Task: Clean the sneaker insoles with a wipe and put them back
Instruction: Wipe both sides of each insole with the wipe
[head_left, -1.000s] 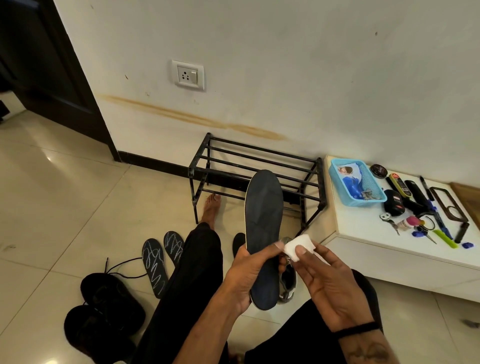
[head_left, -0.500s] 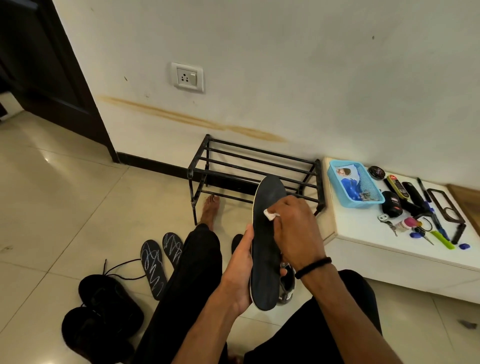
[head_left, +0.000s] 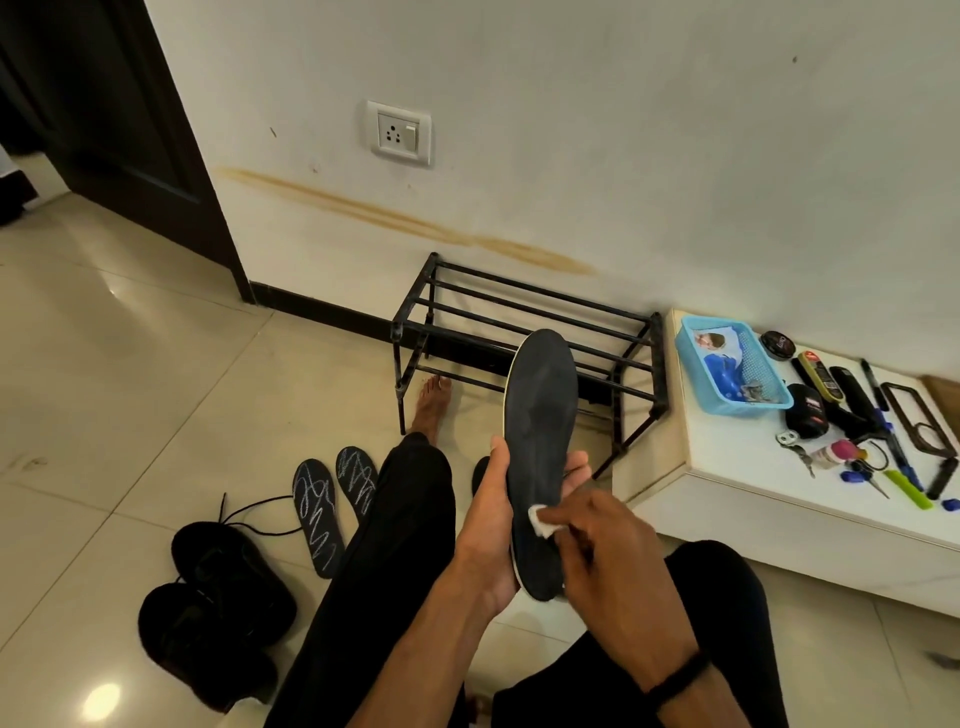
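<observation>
Cleaning under way, with nothing yet put back.
An insole (head_left: 540, 447) is gripped upright in the left hand (head_left: 493, 535); a wipe (head_left: 543, 521) is pinched against it by right hand (head_left: 608, 551) fingers (head_left: 574, 525). Two insoles (head_left: 332, 506) lie on the floor beside the sneakers (head_left: 218, 603), possibly already wiped.

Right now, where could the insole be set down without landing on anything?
Bare floor tiles left of the shoe rack, beyond the two patterned insoles, are free. The white ledge has a bare strip on its near-left side; its right part is crowded with small items beside the blue basket.
</observation>
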